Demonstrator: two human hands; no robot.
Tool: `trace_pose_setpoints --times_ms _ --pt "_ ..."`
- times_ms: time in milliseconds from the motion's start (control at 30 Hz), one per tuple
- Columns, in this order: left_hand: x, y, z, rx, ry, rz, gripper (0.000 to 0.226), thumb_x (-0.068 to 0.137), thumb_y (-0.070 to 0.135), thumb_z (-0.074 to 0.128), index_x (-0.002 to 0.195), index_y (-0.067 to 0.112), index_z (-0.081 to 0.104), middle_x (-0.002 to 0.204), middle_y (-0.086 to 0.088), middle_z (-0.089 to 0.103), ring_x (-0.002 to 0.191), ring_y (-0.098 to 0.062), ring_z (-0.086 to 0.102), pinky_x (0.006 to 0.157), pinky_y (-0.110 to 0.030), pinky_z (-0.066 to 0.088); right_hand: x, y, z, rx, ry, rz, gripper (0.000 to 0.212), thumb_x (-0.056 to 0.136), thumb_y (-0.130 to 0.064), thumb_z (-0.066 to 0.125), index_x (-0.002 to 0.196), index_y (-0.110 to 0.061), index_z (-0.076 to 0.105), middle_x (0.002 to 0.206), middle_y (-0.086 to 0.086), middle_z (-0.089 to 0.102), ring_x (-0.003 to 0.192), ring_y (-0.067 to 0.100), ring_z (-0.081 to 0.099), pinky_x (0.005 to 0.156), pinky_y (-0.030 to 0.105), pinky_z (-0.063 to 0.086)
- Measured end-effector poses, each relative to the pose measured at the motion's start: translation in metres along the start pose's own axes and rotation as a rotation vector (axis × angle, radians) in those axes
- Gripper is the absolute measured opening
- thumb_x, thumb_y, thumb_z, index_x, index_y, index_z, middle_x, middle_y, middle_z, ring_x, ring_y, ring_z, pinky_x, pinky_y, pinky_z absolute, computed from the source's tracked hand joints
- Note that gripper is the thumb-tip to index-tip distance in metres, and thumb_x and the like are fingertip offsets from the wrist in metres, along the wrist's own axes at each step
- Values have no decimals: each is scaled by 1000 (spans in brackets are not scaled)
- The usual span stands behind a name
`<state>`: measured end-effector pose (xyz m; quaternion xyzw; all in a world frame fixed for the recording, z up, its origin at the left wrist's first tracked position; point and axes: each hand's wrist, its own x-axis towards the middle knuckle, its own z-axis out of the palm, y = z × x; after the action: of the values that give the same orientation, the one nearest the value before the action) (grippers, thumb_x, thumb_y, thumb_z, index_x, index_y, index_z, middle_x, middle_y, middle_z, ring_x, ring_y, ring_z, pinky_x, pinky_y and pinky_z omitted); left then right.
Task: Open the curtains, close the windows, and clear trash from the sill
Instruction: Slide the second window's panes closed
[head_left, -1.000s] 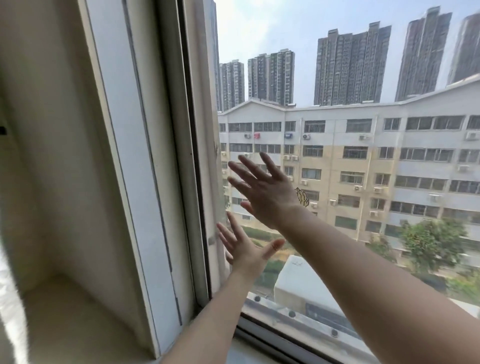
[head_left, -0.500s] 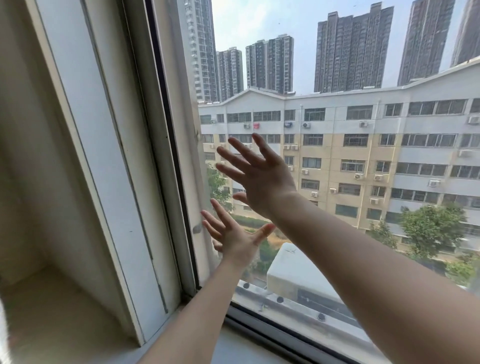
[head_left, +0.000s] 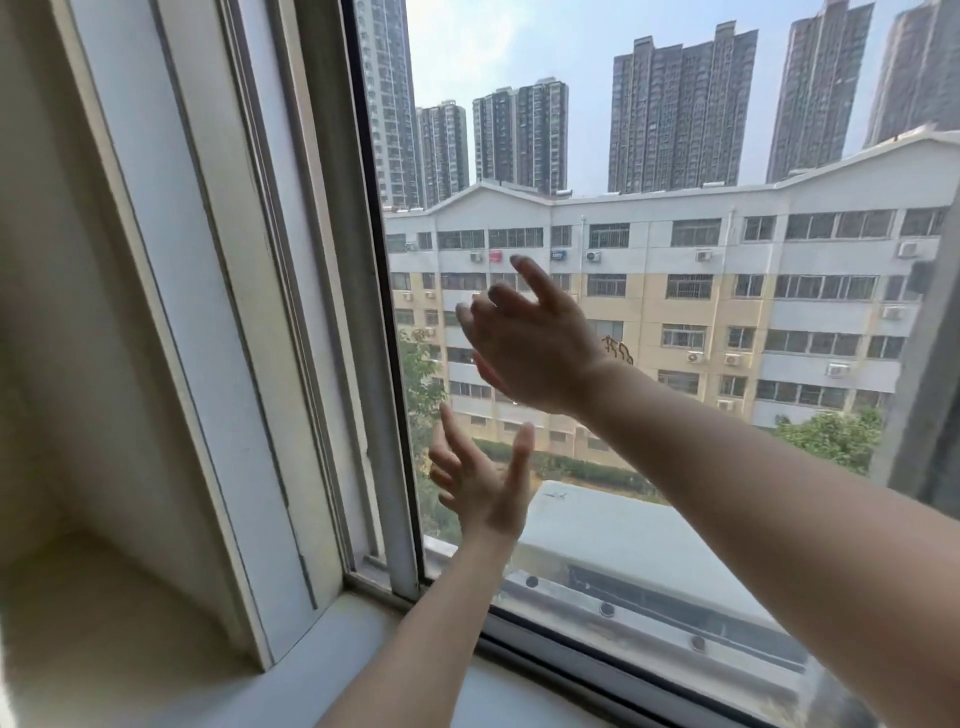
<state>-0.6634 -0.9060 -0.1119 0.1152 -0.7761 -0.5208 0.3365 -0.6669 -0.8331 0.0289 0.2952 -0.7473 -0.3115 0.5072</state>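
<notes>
A sliding window pane (head_left: 675, 322) fills the middle and right of the view, its dark left edge (head_left: 387, 364) close against the white frame (head_left: 291, 312). Both hands are raised in front of the glass near that edge. My right hand (head_left: 535, 353) is higher, fingers spread and slightly curled, holding nothing. Below it my left hand (head_left: 480, 483) points fingers up, also with nothing in it. Whether the palms touch the glass I cannot tell. The white sill (head_left: 322, 654) runs along the bottom; no trash shows on it and no curtain is in view.
A recessed wall niche (head_left: 78, 415) lies at the left of the frame. Another vertical frame member (head_left: 930, 389) stands at the far right. Outside are apartment blocks, trees and an air-conditioner unit (head_left: 623, 545) just below the window.
The pane's left edge has shifted left toward the frame along with both hands. My right hand's fingers have curled a little, and the view has turned slightly right.
</notes>
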Motion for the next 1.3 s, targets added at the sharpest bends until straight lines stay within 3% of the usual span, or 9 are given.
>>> trace_pose_setpoints --times_ms 67,167,233,333,467,533,667,900,1300 --pt "14 -5 -19 -35 36 -5 97 70 74 35 146 28 -6 143 -11 30 128 -30 34 104 -51 30 24 -5 -7 75 48 36 48 85 -37 47 132 -28 50 87 -11 71 92 12 64 100 38 17" --pt "47 -12 -49 -35 10 -27 77 91 39 47 147 19 0 83 -3 54 76 -23 56 75 -42 48 63 -19 -10 235 -72 8 63 94 -21 37 149 -23 6 78 2 68 88 26 62 103 38 17" --pt "69 -16 -67 9 30 -23 70 89 35 54 145 14 18 86 -3 54 85 -23 55 82 -41 46 91 -33 -7 284 -67 23 65 96 -20 34 149 -24 -5 65 1 55 82 25 59 101 37 25" --pt "87 -24 -84 17 89 -14 58 82 29 67 130 12 38 130 -13 32 123 -28 33 100 -32 31 119 -52 -1 299 -69 37 65 94 -26 38 149 -27 2 104 9 56 103 28 49 95 37 30" --pt "106 -32 -97 -102 -116 -10 91 83 25 67 145 13 1 153 -11 11 140 -23 18 115 -37 17 140 -64 9 149 -136 -21 61 92 -36 40 147 -31 14 156 5 1 143 26 1 114 49 7" --pt "108 -31 -97 -151 -194 -8 97 82 31 67 146 19 -4 154 -7 16 140 -19 21 114 -42 21 142 -65 12 167 -154 -25 55 94 -40 37 145 -31 19 158 -1 -10 143 28 -16 110 58 -11" --pt "107 -32 -93 -163 -122 42 90 77 36 71 145 19 15 151 -2 26 136 -15 28 110 -31 26 147 -63 4 243 -162 16 42 95 -41 36 136 -31 40 159 -2 6 140 41 -19 93 65 -25" --pt "88 -30 -85 -104 -138 51 83 73 32 76 139 24 26 138 -4 45 124 -21 44 103 -43 38 125 -48 -5 235 -187 51 34 96 -34 40 129 -30 48 154 0 20 138 47 -18 84 70 -27" --pt "14 4 -28 -24 -88 168 72 79 27 71 138 30 29 124 -3 59 100 -20 62 78 -26 47 39 10 -28 178 -219 67 31 93 -39 42 117 -27 57 148 0 31 139 51 -9 95 69 -22"
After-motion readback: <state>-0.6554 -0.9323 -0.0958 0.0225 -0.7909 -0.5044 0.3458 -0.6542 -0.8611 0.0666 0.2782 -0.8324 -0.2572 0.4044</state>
